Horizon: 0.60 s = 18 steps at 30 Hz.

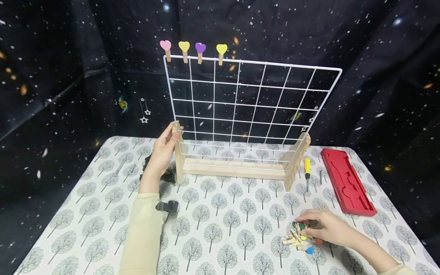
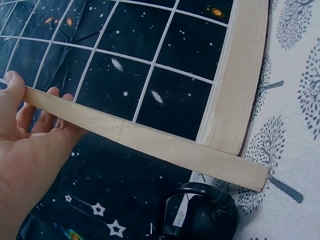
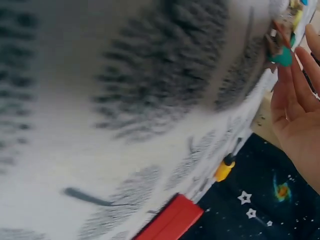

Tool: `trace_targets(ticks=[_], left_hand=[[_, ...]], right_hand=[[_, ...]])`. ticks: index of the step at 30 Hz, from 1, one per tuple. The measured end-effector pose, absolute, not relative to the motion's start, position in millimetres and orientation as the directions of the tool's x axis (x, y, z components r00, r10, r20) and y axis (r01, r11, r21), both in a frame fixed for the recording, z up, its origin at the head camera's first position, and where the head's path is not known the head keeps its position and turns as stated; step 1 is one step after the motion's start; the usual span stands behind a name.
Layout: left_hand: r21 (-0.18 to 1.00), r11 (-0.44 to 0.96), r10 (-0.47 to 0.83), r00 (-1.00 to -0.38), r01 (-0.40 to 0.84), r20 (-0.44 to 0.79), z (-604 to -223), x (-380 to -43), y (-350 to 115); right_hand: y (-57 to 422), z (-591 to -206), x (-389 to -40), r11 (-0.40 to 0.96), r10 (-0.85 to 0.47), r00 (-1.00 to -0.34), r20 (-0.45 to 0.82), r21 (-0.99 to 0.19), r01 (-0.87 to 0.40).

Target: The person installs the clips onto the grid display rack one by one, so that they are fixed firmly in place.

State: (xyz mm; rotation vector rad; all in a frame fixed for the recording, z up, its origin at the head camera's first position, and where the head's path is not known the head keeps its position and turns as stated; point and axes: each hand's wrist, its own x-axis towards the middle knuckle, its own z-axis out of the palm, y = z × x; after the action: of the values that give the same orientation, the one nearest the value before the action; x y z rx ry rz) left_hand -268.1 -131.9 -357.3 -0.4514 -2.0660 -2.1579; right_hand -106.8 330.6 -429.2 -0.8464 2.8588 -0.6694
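Note:
My left hand (image 1: 161, 152) grips the upper end of the left wooden upright (image 1: 179, 162), thumb on one side and fingers behind it in the left wrist view. Between the two uprights stands a white wire grid (image 1: 240, 61), leaning back. Heart-topped clothespins sit along its top bar toward the left: pink (image 1: 165, 45), pale yellow (image 1: 184, 46), purple (image 1: 200, 47) and bright yellow (image 1: 222, 49). My right hand (image 1: 331, 229) is low over a pile of clothespins (image 1: 295, 240) at the front right, fingers spread and fingertips right at a green heart (image 3: 281, 57).
A wooden crossbar (image 1: 233, 169) joins the uprights near the tabletop. Right of the stand lie a yellow screwdriver (image 1: 307, 166) and a red moulded case (image 1: 347, 183). Behind my left forearm is a black object with a curved handle (image 2: 205, 212). Dark star-patterned cloth hangs behind the table.

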Motion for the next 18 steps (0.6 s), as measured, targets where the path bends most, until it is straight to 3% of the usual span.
trace_targets(ticks=[11,18], left_hand=[[0.955,-0.072,0.131,-0.947,0.287,0.295,-357.3,-264.9,-132.2],[0.954,-0.087,0.126,-0.946,0.289,0.298,-362.8,-271.8,-133.8]], right_hand=[[326.6,-436.6,-102.0,0.725,-0.535,-0.836,0.127,-0.439,-0.531],[322.5,-433.5,-103.7,0.744,-0.490,-0.869,0.068,-0.487,-0.457]])
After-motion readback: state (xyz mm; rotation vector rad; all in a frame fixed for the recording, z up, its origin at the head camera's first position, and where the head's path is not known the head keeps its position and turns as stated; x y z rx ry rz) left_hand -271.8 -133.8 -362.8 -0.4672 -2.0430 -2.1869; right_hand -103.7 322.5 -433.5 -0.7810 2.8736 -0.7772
